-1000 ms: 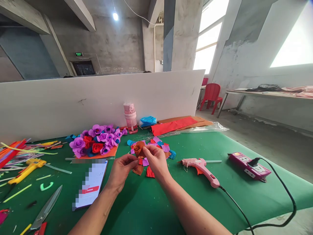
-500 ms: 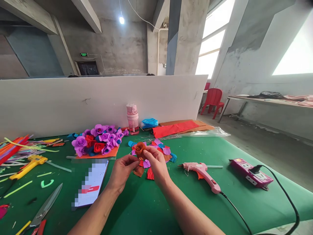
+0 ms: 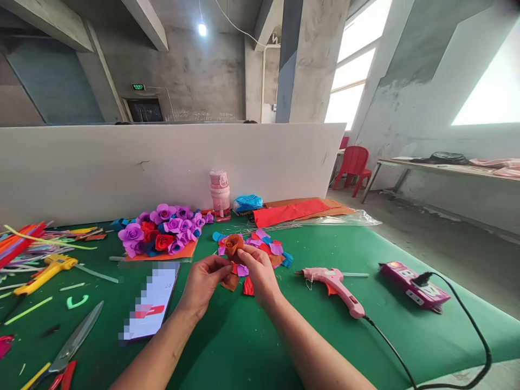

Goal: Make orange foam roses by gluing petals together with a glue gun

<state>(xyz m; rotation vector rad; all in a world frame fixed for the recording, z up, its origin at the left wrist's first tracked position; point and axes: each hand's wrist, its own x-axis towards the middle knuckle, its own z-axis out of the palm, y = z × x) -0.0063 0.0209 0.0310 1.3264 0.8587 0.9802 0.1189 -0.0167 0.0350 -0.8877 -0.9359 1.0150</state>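
Both hands meet in front of me around a brown paper rose (image 3: 233,247). My right hand (image 3: 262,273) pinches the side of its petals. The fingers of my left hand (image 3: 206,284) are pinched together at the rose's base, where the exact grip is hidden. Behind and beneath the rose lies a pile of loose cut petals (image 3: 276,249) in purple, red, blue and brown. Closest to my left wrist is a phone (image 3: 156,298) lying on the green tabletop.
Finished purple, red and blue flowers (image 3: 173,227) are heaped left of the petals. A pink glue gun (image 3: 335,283) and a purple power strip (image 3: 414,286) lie right. Scissors (image 3: 77,338) and a yellow glue gun (image 3: 46,273) lie left. A pink bottle (image 3: 220,196) stands behind.
My hands keep nearly the same hold on the brown paper rose. The view has shifted very slightly; nothing else has visibly moved.
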